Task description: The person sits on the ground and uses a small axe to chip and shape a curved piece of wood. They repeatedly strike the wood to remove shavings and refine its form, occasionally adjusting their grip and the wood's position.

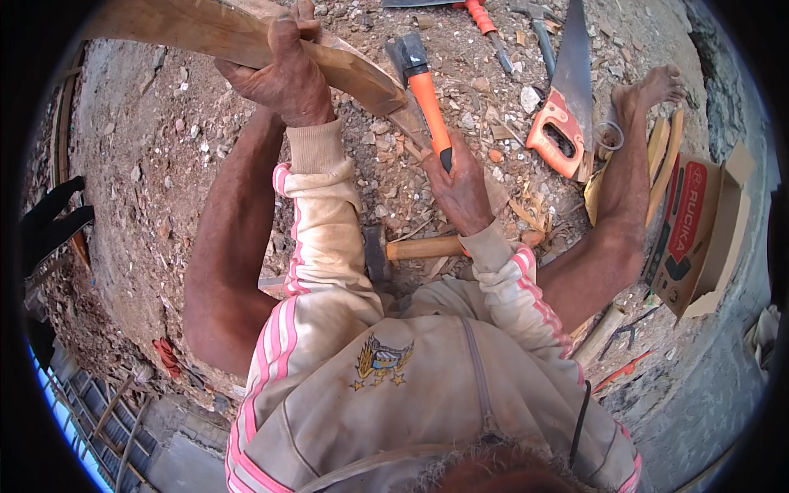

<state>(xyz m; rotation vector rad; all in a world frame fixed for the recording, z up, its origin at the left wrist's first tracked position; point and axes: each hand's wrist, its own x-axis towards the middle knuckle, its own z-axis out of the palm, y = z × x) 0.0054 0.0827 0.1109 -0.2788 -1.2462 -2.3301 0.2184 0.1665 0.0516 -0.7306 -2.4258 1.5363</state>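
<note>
The left hand (292, 82) wrapped its fingers round the plank (197, 34), over the ground's (148, 205) far left; the right hand's (460, 185) fingers curled round the hatchet (429, 107); chips (526, 215) suggested hewing partly done, the remainder unclear; room looked widest leftward; saw (573, 82) and box (686, 238) crowded the right edge.

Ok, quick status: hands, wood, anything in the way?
Left hand gripping wooden plank. Right hand closed on orange-handled hatchet, its head near plank's end. Possible obstruction: wooden-handled hammer between the legs.
</note>
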